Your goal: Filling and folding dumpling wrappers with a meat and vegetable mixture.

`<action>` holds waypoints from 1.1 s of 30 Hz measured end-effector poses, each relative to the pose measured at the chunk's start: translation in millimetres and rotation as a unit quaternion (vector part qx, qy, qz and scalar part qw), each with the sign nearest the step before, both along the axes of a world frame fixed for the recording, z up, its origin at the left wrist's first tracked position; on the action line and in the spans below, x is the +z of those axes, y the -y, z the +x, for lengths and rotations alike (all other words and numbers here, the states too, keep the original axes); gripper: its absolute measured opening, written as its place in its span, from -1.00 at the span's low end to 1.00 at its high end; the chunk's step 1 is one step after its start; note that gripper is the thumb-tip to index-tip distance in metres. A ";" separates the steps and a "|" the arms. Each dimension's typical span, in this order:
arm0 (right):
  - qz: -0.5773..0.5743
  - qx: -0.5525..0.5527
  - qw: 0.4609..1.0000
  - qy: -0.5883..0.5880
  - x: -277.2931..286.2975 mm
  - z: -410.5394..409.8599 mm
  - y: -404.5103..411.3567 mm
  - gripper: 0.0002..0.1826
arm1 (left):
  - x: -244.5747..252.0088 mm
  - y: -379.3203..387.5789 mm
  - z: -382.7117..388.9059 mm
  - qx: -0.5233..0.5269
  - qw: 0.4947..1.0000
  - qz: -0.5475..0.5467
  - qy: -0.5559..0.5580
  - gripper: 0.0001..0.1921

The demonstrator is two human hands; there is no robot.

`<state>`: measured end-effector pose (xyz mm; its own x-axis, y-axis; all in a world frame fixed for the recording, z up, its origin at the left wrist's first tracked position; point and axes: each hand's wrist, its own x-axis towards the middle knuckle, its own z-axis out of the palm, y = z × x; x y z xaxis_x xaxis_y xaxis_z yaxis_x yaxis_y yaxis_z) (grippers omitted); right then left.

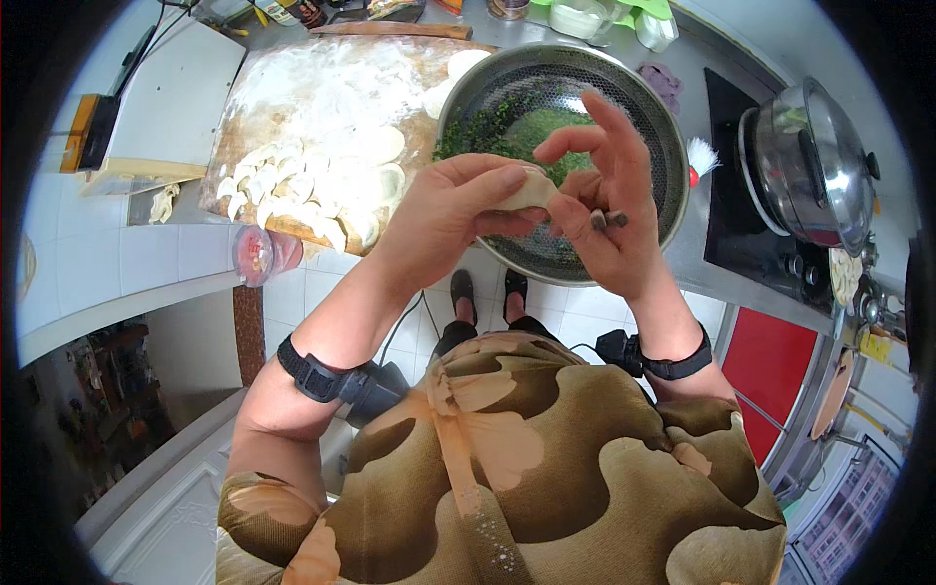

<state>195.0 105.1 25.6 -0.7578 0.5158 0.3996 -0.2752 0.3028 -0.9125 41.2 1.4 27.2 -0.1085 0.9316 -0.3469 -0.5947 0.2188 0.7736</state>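
Note:
Between the thumb and fingers of my left hand [468, 194] is a folded, pale dough dumpling [532, 191]. My right hand [610, 197] touches the dumpling's right end with its thumb, its index and middle fingers raised. Two dark stick ends, apparently chopsticks [607, 219], poke out of the right hand; the rest of them is hidden. Both hands are above a large honeycomb-patterned pan [662, 110] with chopped green filling [504, 121] in it. To the left, a floured wooden board [241, 164] bears several finished dumplings [281, 179] and round dough wrappers [384, 144].
A wooden stick [395, 31] lies along the board's back edge. Right of the pan are a purple cloth [660, 84], a white-bristled brush [702, 157] and a lidded steel pot [819, 168] on a black cooktop [731, 234]. A red-and-clear plastic container [257, 256] is left, below the board.

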 end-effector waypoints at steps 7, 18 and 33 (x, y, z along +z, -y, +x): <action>0.101 -0.010 0.995 0.017 3.1 -3.9 -7.1 -0.13 | 8.4 1.0 4.0 0.001 0.987 0.041 -0.153 -0.75; 0.120 0.037 0.992 0.014 4.3 -8.9 2.3 -0.39 | -2.2 6.9 1.4 -0.002 0.965 0.031 -0.262 -0.84; 0.088 0.040 0.995 -0.012 -1.6 -18.3 7.9 -0.22 | -3.0 5.6 3.8 0.017 0.978 0.013 -0.207 -0.80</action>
